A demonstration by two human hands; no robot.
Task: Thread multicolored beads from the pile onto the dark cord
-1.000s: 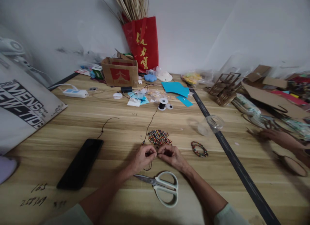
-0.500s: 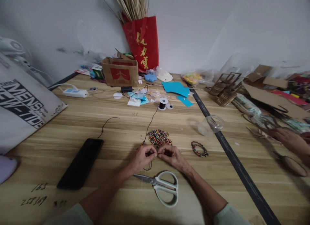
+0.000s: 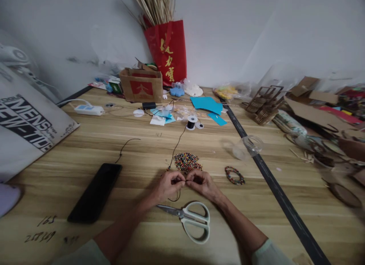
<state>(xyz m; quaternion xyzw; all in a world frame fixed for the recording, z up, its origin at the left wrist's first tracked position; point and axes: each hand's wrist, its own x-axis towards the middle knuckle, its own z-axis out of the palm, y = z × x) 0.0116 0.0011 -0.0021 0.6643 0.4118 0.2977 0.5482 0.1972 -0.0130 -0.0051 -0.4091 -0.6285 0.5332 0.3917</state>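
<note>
My left hand (image 3: 170, 184) and my right hand (image 3: 200, 182) meet fingertip to fingertip, both pinched on a thin black cord (image 3: 178, 140). The cord runs back from my left hand to a white spool (image 3: 192, 122), and a loose loop of it hangs below that hand. A few beads show on the cord beside my left fingers. Just beyond my hands lies a pile of small multicoloured beads (image 3: 187, 162). Scissors (image 3: 196, 222) with pale handles rest in front of my hands. To the right is a coiled beaded bracelet (image 3: 234, 175).
A black phone (image 3: 95, 192) lies to the left. A clear plastic cup (image 3: 247, 147) lies right of the beads, by a dark strip (image 3: 273, 178). Blue sheets (image 3: 207, 105), a paper bag (image 3: 141, 84) and a red bag (image 3: 171, 52) stand or lie behind. Basketry (image 3: 264, 105) sits at right.
My hands hold nearly the same place, still pinching the cord. Another person's hand at the far right edge has gone out of view.
</note>
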